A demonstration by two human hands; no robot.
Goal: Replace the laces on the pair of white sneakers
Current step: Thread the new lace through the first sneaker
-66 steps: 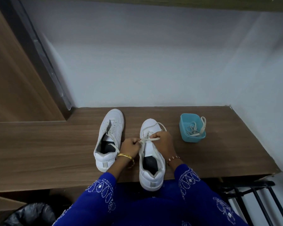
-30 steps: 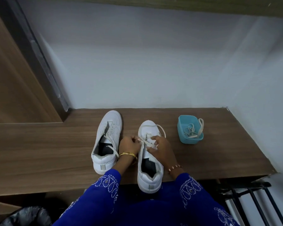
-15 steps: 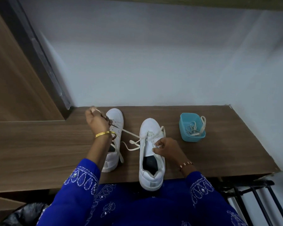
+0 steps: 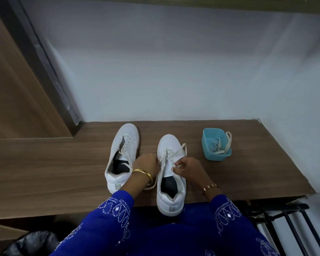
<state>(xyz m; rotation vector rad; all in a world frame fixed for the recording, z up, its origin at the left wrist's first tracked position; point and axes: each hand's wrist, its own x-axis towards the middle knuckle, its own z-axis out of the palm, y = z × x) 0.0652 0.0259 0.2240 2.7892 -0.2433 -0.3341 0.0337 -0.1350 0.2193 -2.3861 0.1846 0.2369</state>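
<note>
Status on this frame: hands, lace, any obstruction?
Both hands on right sneaker: left hand and right hand pinch its lace. Left sneaker partly laced. Nothing blocking.

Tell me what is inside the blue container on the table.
The blue container holds a loose pile of white laces; one end hangs over its right rim. How many laces there are, and whether anything lies beneath them, cannot be seen.

sneakers: 2, side by side at frame centre on the shelf (image 4: 63, 163)
tub (image 4: 215, 145): right of them, laces (image 4: 218, 145) inside
</note>
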